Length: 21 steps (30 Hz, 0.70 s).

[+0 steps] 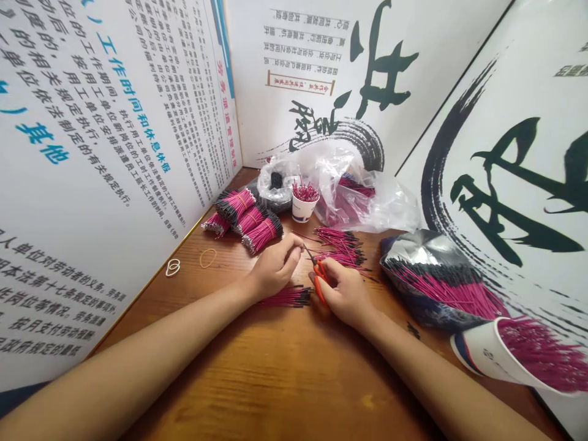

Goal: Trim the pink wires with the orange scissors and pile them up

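Note:
My right hand (346,293) is closed around orange-handled scissors (318,280), their dark blades pointing toward my left fingertips. Thumb and finger of my left hand (274,269) are pinched together right at the blade tips. What they hold is too small to make out. Just behind the scissors lies a loose pile of thin pink wires with black ends (342,248). A small row of the same wires (289,297) rests on the table below my hands, partly covered by the left one.
Banded wire bundles (261,235) are stacked at the back left, near rubber bands (208,258). Behind stand a paper cup of wires (302,211) and clear plastic bags (390,205). To the right are an opened bag of wires (441,285) and a tilted cup (482,349). Printed panels enclose the table (275,380).

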Motion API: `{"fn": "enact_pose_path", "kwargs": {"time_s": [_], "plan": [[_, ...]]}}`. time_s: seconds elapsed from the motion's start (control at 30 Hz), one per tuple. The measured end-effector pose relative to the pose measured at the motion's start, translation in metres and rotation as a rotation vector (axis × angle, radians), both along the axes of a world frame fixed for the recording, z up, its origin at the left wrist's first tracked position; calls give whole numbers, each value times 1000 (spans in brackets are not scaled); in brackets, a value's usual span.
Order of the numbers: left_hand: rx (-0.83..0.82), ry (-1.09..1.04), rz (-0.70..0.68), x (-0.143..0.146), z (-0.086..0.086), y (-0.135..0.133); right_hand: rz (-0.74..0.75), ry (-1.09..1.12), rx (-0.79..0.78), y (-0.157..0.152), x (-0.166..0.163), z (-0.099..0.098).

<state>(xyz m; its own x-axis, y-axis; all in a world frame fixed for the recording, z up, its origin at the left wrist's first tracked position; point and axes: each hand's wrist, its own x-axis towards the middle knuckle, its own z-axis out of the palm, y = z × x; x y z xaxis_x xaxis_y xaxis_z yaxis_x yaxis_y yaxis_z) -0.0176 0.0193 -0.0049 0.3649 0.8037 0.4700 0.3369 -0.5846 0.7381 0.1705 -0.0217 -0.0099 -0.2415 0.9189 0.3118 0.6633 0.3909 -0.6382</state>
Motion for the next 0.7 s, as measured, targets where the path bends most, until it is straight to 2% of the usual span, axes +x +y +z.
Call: {"fn": "enact_pose_path", "kwargs": {"time_s": [0.23, 0.5, 0.7], "plan": [[11, -10, 29, 0, -1, 1, -5, -3, -16, -1, -1, 1], [153, -33, 44, 0, 1, 4, 9, 1, -3, -1, -1, 1], [108, -65, 3, -1, -2, 5, 6, 5, -7, 0, 0, -1]]}}
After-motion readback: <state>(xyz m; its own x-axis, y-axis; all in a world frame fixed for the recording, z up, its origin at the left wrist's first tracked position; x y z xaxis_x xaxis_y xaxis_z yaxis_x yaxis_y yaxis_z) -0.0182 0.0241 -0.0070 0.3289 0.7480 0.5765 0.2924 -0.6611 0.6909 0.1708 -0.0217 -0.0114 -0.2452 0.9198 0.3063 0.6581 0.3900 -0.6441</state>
